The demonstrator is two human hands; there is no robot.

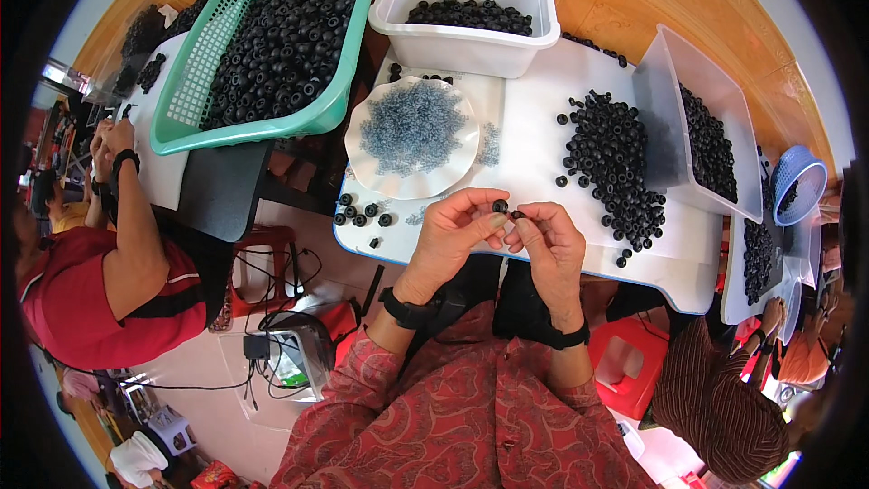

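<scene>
Over the table's front edge, my left hand (450, 234) pinches a small round black part (500, 206) between thumb and fingertips. My right hand (554, 252) is closed close beside it, its thumb and finger on a small dark piece (517, 215); whether that is a separate part, I cannot tell. Just beyond my hands is a white wavy-rimmed plate (359, 167) heaped with small clear bluish rings (412, 127). Several loose black parts (359, 220) lie left of my left hand. A large pile of black ring-shaped parts (606, 158) spreads to the right.
A white tub (480, 56) and a translucent bin (665, 127) hold more black parts. At left is a full green basket (262, 136). A person in red (118, 294) works at the left; another in a striped top (720, 398) is at right. Cables (262, 367) trail below left.
</scene>
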